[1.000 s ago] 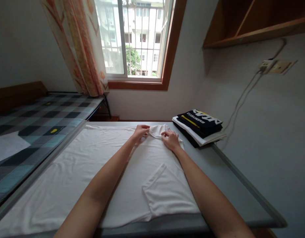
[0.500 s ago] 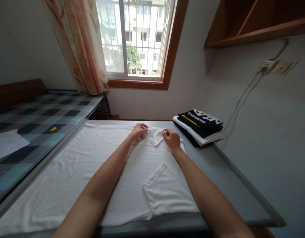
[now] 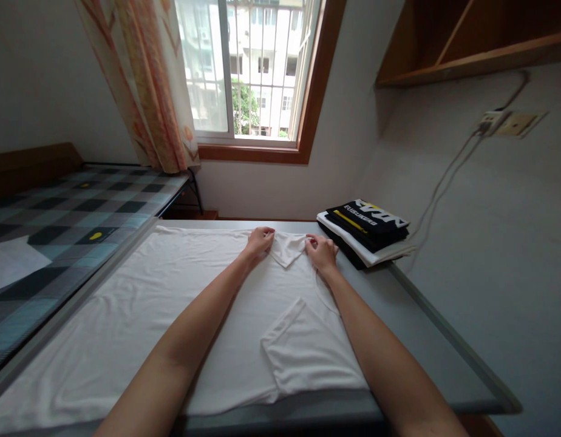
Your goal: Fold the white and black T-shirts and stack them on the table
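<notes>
A white T-shirt [image 3: 189, 291] lies spread over the table, its collar side toward the right. The near sleeve [image 3: 312, 355] is folded inward onto the body of the shirt. At the far edge the other sleeve [image 3: 286, 250] is also turned in, forming a small pointed flap. My left hand [image 3: 261, 240] pinches the cloth at the left side of that flap. My right hand [image 3: 322, 251] is closed on the cloth at its right corner, near the shoulder. Both sets of fingertips partly hide the fabric they grip.
Folded black and white shirts [image 3: 367, 233] are stacked at the table's back right. A bed with a checked mattress [image 3: 102, 206] adjoins on the left, with paper [image 3: 14, 262] on it. Cables [image 3: 444, 170] hang down the right wall below a wooden shelf [image 3: 481, 57].
My right hand has shifted slightly right with the sleeve's corner, uncovering part of the collar. My left hand has moved very slightly right, still at the flap's left side.
</notes>
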The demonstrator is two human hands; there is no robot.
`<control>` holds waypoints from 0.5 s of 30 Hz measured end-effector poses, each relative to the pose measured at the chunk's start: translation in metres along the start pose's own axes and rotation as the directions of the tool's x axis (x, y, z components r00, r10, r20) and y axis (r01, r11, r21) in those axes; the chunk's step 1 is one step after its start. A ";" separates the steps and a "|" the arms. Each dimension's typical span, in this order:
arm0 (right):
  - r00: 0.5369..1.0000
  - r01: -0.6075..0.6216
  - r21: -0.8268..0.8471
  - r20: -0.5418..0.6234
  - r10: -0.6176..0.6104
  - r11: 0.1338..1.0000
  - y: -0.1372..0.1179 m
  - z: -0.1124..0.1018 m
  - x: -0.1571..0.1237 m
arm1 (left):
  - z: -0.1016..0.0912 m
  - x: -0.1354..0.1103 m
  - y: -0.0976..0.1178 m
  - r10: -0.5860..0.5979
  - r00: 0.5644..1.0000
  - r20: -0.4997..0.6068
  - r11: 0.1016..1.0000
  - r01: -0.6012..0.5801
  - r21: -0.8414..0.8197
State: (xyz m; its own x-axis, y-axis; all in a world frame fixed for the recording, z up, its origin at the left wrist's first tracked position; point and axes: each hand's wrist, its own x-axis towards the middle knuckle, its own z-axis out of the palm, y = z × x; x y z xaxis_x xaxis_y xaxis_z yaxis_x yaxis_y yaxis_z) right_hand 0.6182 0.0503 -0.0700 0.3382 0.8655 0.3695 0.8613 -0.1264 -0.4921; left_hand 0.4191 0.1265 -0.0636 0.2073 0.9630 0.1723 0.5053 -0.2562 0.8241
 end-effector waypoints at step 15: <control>0.997 -0.060 -0.075 0.034 0.063 0.995 -0.004 -0.005 -0.004 | -0.011 -0.001 -0.004 -0.053 0.997 0.052 0.999 0.054 -0.008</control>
State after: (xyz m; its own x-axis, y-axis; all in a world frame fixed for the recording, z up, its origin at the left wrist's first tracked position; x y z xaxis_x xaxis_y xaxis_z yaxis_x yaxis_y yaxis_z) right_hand 0.6155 0.0445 -0.0656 0.3782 0.8720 0.3108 0.8655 -0.2139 -0.4530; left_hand 0.4082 0.1277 -0.0610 0.2232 0.9696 0.1001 0.5091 -0.2036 0.8363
